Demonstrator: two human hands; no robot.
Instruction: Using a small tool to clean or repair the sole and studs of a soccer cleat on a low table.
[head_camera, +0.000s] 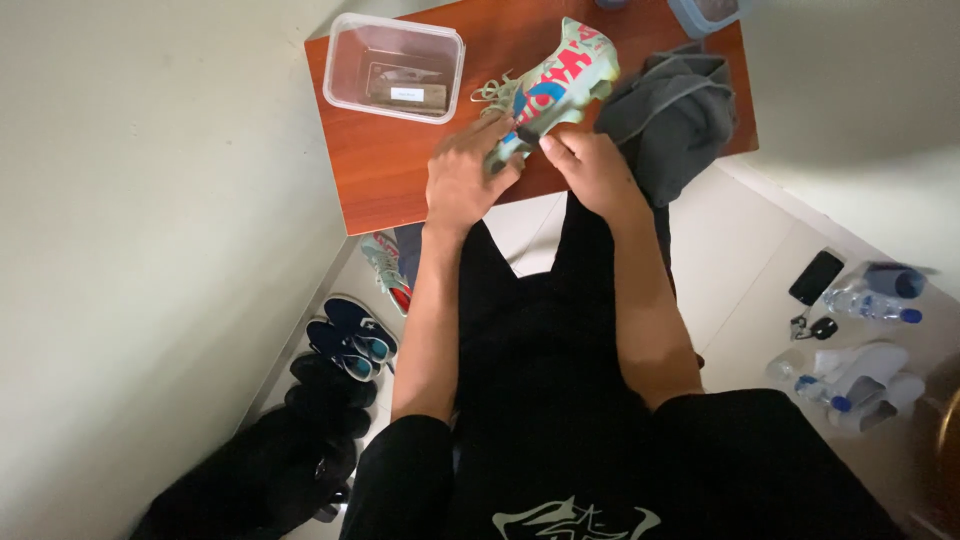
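A pale green football boot (556, 80) with red and blue markings lies on a reddish-brown wooden table (380, 160), its loose laces trailing to the left. My left hand (462, 178) grips the boot's near end from the left. My right hand (592, 168) pinches the same end from the right. Both forearms reach forward from my black-clothed body.
A clear plastic lidded box (395, 68) stands on the table's left part, a grey cloth (672, 112) hangs off its right. Below the table lie a second matching boot (385, 268) and several dark shoes (345, 345). A phone (816, 277) and water bottles (870, 300) lie on the floor at right.
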